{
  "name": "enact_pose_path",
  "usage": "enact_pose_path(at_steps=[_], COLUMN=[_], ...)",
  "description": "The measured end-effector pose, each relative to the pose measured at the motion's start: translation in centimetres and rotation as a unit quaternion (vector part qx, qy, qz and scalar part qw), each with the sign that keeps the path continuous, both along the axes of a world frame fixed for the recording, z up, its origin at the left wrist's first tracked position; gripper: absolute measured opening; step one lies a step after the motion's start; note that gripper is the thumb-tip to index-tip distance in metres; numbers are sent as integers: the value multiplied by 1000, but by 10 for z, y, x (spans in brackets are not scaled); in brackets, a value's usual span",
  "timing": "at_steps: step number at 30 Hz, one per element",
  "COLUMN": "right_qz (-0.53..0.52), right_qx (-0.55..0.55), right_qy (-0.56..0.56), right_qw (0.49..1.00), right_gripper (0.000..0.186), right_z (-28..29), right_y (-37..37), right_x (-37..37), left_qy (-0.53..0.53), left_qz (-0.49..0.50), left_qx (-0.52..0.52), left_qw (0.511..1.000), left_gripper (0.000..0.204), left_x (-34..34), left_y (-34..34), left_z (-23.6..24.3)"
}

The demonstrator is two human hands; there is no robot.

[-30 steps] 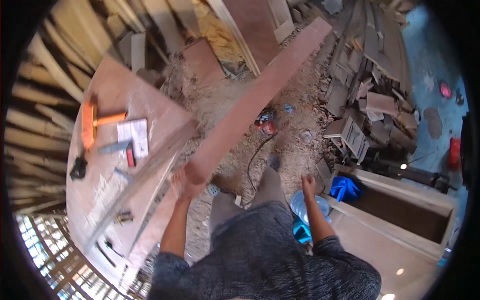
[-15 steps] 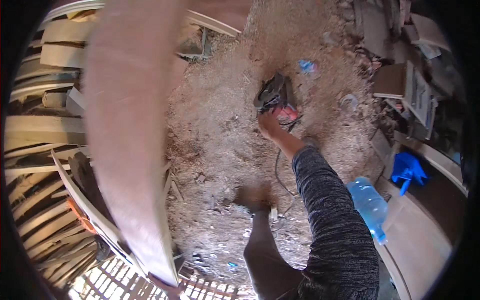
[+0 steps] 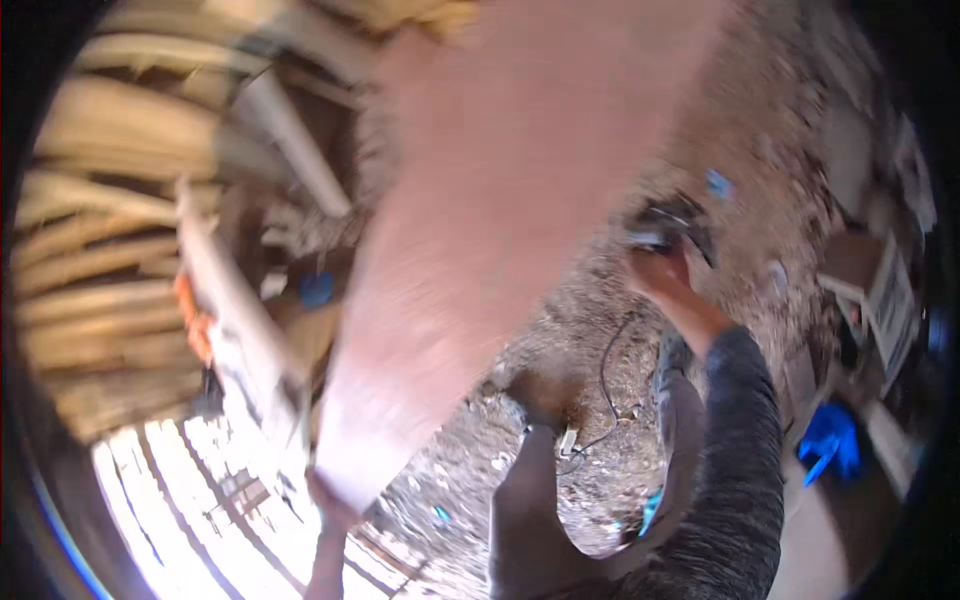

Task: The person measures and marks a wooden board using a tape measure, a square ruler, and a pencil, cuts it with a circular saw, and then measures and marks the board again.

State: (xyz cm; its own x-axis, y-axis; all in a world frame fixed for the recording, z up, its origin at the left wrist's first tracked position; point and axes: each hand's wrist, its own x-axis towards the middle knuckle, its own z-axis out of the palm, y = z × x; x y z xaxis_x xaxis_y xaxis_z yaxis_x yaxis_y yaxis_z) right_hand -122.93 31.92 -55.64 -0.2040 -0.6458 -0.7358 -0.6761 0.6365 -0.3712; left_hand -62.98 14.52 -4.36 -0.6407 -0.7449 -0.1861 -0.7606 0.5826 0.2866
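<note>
A long, wide reddish-brown wooden board [image 3: 500, 200] slants across the view from the lower left to the top, smeared by motion. My left hand [image 3: 335, 505] is closed on the near end of this board, with its fingers partly hidden. To the right of the board, my right hand [image 3: 662, 272] is closed around a corded power tool [image 3: 675, 222], dark with a red part. The tool is low over the shavings or on them; I cannot tell which. A dark cable [image 3: 607, 375] runs from near it toward my feet.
Stacked planks [image 3: 110, 320] fill the left side, with an orange item [image 3: 195, 320] beside a leaning board [image 3: 240, 300]. Wood shavings [image 3: 770, 170] cover the ground. On the right are a blue plastic object [image 3: 830, 440] and an open wooden box [image 3: 855, 265]. Slatted flooring [image 3: 170, 500] shows at lower left.
The board has swung from the left to across the middle, its far end moving right. The view has shifted, so the tool and my right hand appear further right. Both hands keep their hold.
</note>
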Motion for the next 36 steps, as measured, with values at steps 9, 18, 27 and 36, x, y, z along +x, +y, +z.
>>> enact_pose_path(at_steps=[9,18,27,36], right_qz=[-309,-553,-521,-368], right_qx=[53,-221,-321,-319], right_qy=[-243,-151,-113,-94], right_qw=[918,789,783,869], right_gripper=[42,38,40,37], right_z=[254,512,674,725], right_y=[123,192,188,85], right_x=[-38,173,305,334], left_qy=[19,49,34,29], left_qz=[-31,-8,-7,-1], left_qx=[-4,43,56,15], left_qw=[999,998,998,999], left_gripper=[110,103,106,106], left_x=[-73,-71,-63,-49], left_y=[-17,-13,-11,-11], left_z=[8,34,36,30])
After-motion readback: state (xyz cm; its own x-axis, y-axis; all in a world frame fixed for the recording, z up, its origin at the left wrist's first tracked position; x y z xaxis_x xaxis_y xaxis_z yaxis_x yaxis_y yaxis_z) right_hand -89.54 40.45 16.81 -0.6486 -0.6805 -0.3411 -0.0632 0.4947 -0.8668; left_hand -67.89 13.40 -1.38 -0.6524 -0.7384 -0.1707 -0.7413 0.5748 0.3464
